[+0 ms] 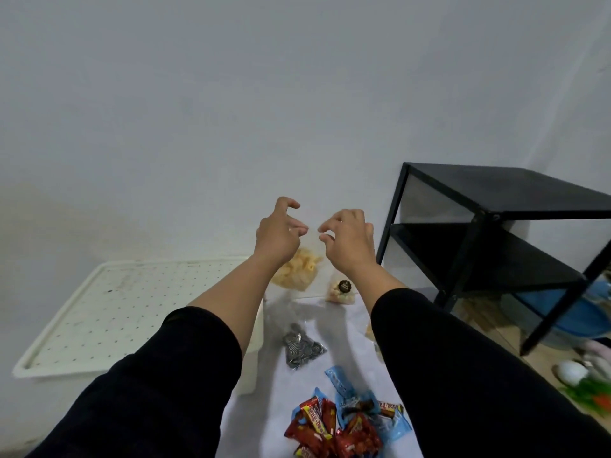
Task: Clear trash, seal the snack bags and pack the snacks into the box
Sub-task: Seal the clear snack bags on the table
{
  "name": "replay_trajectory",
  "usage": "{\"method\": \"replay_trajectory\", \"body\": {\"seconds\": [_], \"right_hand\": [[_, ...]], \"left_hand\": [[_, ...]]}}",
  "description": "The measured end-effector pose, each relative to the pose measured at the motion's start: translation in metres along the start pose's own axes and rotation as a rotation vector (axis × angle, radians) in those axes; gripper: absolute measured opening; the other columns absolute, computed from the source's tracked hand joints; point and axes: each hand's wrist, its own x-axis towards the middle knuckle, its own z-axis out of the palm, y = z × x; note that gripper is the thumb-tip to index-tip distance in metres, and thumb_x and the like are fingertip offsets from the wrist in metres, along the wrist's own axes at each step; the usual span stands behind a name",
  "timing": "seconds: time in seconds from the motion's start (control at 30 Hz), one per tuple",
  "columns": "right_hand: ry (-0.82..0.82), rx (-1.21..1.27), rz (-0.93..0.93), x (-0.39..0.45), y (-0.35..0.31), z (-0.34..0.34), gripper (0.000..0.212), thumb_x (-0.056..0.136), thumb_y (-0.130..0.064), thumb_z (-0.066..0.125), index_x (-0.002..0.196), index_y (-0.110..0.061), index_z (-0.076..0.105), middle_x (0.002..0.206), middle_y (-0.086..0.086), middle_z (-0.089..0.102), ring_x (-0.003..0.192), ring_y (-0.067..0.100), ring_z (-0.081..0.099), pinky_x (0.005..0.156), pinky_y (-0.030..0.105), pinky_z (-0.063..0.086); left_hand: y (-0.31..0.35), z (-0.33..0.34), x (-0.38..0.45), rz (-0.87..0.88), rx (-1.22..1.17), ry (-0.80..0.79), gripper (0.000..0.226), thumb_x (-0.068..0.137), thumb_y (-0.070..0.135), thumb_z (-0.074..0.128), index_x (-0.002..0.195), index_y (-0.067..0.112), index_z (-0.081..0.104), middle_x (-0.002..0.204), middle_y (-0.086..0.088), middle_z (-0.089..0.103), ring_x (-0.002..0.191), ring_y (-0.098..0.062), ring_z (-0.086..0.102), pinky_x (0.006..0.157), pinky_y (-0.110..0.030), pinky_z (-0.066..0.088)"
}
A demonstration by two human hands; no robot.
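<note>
Black sleeves (148, 375) are framing a clear bag of yellow crisps (299, 266), being pinched at its top edge, seemingly, by left hand (277, 233) and right hand (347, 239); light, crinkly, crushable contents.

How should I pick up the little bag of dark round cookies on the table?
Pinch the narrow gathered top of the bag of dark cookies, coming from above. It lies flat on the table, so its wide cookie-filled end gives little to grab, while the thin end looks easy to pinch.
</note>
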Motion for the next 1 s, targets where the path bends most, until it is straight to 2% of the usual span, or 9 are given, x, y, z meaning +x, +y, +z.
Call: {"method": "replay_trajectory", "body": {"seconds": [0.13, 0.23, 0.3, 0.5, 0.67, 0.87, 1.0], "right_hand": [[-0.037, 0.003, 0.048, 0.001, -0.012, -0.006, 0.019, 0.094, -0.015, 0.049, 0.099, -0.022, 0.066, 0.114, -0.005, 0.056, 0.121, 0.017, 0.035, 0.089, 0.031, 0.027], [-0.021, 0.004, 0.074, 0.004, -0.017, -0.012, 0.019, 0.094, -0.014, 0.048, 0.097, -0.022, 0.066, 0.110, -0.006, 0.056, 0.119, 0.017, 0.036, 0.087, 0.030, 0.027], [-0.009, 0.001, 0.069, 0.006, -0.020, -0.015, 0.018, 0.095, -0.016, 0.048, 0.098, -0.022, 0.065, 0.110, -0.006, 0.057, 0.119, 0.017, 0.037, 0.088, 0.030, 0.028], [-0.062, 0.089, -0.005, 0.011, -0.030, -0.019, 0.011, 0.094, -0.022, 0.052, 0.095, -0.021, 0.063, 0.114, -0.005, 0.057, 0.124, 0.018, 0.034, 0.093, 0.034, 0.028], [-0.062, 0.090, -0.021, 0.023, -0.028, -0.026, 0.012, 0.095, -0.022, 0.052, 0.095, -0.020, 0.064, 0.116, -0.005, 0.056, 0.124, 0.017, 0.034, 0.093, 0.033, 0.026], [-0.053, 0.157, -0.030, 0.035, -0.020, -0.032, 0.012, 0.093, -0.025, 0.055, 0.098, -0.020, 0.065, 0.116, -0.004, 0.057, 0.125, 0.018, 0.033, 0.095, 0.034, 0.027], [-0.067, 0.179, -0.047, 0.038, -0.018, -0.029, 0.012, 0.094, -0.023, 0.054, 0.096, -0.019, 0.065, 0.117, -0.004, 0.056, 0.126, 0.017, 0.033, 0.095, 0.034, 0.026]], "left_hand": [[-0.003, -0.010, -0.003, 0.005, -0.002, -0.032, 0.035, 0.088, 0.013, 0.062, 0.116, 0.026, 0.045, 0.084, 0.015, 0.069, 0.101, -0.015, 0.059, 0.088, -0.032, 0.043], [-0.006, -0.018, -0.004, 0.000, 0.018, 0.012, 0.033, 0.088, 0.013, 0.062, 0.113, 0.026, 0.046, 0.080, 0.018, 0.064, 0.102, -0.017, 0.058, 0.098, -0.043, 0.042], [-0.006, -0.022, -0.004, 0.001, 0.022, 0.037, 0.032, 0.089, 0.010, 0.060, 0.113, 0.027, 0.046, 0.080, 0.016, 0.064, 0.100, -0.017, 0.057, 0.099, -0.045, 0.040], [0.001, -0.026, 0.000, 0.022, 0.027, 0.048, 0.036, 0.089, 0.012, 0.058, 0.101, 0.041, 0.039, 0.076, 0.019, 0.063, 0.099, -0.019, 0.057, 0.097, -0.046, 0.042], [0.012, -0.032, 0.011, 0.047, 0.104, 0.098, 0.032, 0.090, 0.016, 0.061, 0.114, 0.029, 0.044, 0.079, 0.020, 0.062, 0.095, -0.015, 0.054, 0.098, -0.045, 0.040], [0.023, -0.018, 0.018, 0.072, 0.093, 0.098, 0.030, 0.092, 0.010, 0.056, 0.112, 0.028, 0.042, 0.075, 0.020, 0.057, 0.096, -0.018, 0.057, 0.096, -0.041, 0.042], [0.026, -0.009, 0.018, 0.090, 0.114, 0.094, 0.032, 0.091, 0.006, 0.052, 0.113, 0.026, 0.040, 0.078, 0.013, 0.059, 0.094, -0.018, 0.052, 0.087, -0.033, 0.037]]}}
